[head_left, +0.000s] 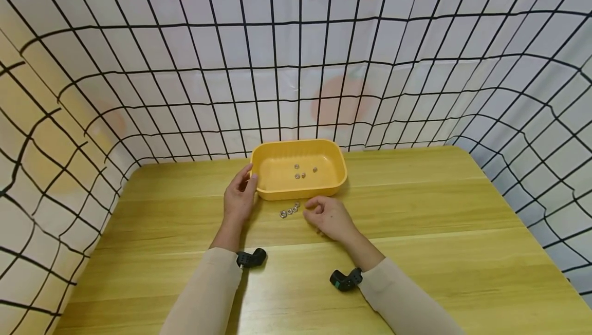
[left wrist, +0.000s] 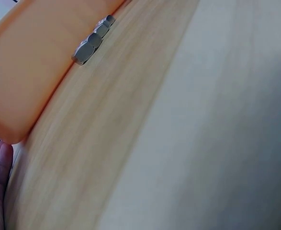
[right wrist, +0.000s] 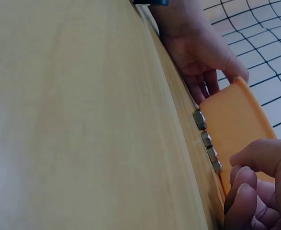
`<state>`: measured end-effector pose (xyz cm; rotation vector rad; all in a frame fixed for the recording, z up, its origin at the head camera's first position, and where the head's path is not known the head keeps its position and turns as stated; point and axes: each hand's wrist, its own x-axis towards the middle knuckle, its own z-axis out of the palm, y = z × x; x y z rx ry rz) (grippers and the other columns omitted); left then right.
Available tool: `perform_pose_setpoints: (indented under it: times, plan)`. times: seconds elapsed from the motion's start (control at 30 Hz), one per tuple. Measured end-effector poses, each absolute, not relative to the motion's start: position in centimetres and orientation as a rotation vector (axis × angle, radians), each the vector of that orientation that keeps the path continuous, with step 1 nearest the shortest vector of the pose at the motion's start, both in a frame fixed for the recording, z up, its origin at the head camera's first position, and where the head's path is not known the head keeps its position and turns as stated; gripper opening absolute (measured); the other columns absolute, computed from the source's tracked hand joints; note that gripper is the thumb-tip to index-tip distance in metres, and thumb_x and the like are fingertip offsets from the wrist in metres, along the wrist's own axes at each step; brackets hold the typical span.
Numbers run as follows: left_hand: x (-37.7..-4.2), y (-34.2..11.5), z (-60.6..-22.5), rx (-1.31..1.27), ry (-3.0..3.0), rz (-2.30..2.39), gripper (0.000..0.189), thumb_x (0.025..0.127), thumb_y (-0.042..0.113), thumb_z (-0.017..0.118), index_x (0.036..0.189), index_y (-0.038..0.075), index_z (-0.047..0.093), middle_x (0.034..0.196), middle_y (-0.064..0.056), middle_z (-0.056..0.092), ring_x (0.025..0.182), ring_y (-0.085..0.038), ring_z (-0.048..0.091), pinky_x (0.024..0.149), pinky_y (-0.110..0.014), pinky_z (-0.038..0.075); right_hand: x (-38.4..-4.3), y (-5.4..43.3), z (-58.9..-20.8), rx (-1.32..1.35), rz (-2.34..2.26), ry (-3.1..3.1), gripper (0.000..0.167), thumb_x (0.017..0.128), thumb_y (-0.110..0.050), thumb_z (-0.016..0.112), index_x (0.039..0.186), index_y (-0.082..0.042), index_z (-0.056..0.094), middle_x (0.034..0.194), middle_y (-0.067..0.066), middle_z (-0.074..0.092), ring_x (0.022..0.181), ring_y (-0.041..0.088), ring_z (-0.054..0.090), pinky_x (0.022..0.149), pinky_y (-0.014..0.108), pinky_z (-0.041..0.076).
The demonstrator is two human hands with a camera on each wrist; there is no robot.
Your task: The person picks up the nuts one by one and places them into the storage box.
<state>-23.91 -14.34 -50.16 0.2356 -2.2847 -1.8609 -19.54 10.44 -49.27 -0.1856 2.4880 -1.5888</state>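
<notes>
A yellow plastic tray (head_left: 299,194) stands on the wooden table by the back mesh. My left hand (head_left: 239,199) holds its left end, thumb at the rim and fingers low against the outer wall. Several metal hex nuts (head_left: 290,211) lie in a slanting row just in front of the tray, the largest at the left end. More small nuts (head_left: 297,176) lie on the tray's floor. Just right of the row is my right hand (head_left: 330,218), its fingers loosely bent. In the right wrist view nothing shows between its thumb and fingertips.
A black wire mesh (head_left: 287,83) encloses the table (head_left: 416,263) at the back and both sides, with a patterned white sheet behind it. Each wrist wears a black strap device (head_left: 252,258).
</notes>
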Motion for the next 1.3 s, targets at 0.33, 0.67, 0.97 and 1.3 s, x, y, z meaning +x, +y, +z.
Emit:
perform_pose_setpoints:
  times: [0.33, 0.67, 0.97, 1.3]
  plan:
    - [-24.0, -14.3, -50.3, 0.218, -2.263, -1.851, 0.040, 0.103, 0.032, 0.062, 0.142, 0.024, 0.062, 0.140, -0.014, 0.061, 0.119, -0.025, 0.061, 0.095, -0.031, 0.051, -19.7, 9.1, -49.4, -0.238, -1.408, 2.593, 0.015, 0.092, -0.019, 0.075, 0.105, -0.012, 0.073, 0.066, -0.002, 0.061, 0.045, 0.011, 0.056, 0.044, 0.028, 0.047]
    - [-24.0, -14.2, -50.2, 0.223, -2.274, -1.850, 0.040, 0.103, 0.034, 0.061, 0.143, 0.026, 0.061, 0.142, -0.013, 0.060, 0.122, -0.025, 0.060, 0.096, -0.033, 0.050, -20.0, 8.1, -49.2, -0.243, -1.292, 2.689, 0.019, 0.090, -0.021, 0.077, 0.107, -0.014, 0.074, 0.069, -0.005, 0.065, 0.045, 0.011, 0.057, 0.049, 0.027, 0.047]
    - [-24.0, -14.2, -50.2, 0.234, -2.285, -1.840, 0.040, 0.103, 0.035, 0.060, 0.143, 0.027, 0.061, 0.142, -0.013, 0.060, 0.121, -0.025, 0.061, 0.098, -0.038, 0.051, -20.1, 7.5, -49.2, -0.245, -1.227, 2.759, 0.011, 0.089, -0.022, 0.076, 0.098, -0.017, 0.073, 0.071, -0.005, 0.066, 0.047, 0.008, 0.058, 0.056, 0.027, 0.048]
    - [-24.1, -14.3, -50.3, 0.238, -2.282, -1.852, 0.041, 0.103, 0.036, 0.060, 0.143, 0.027, 0.061, 0.144, -0.013, 0.058, 0.123, -0.026, 0.059, 0.100, -0.041, 0.051, -20.1, 7.6, -49.2, -0.222, -1.257, 2.728, 0.012, 0.089, -0.023, 0.077, 0.097, -0.015, 0.073, 0.072, -0.004, 0.065, 0.050, 0.009, 0.059, 0.055, 0.027, 0.048]
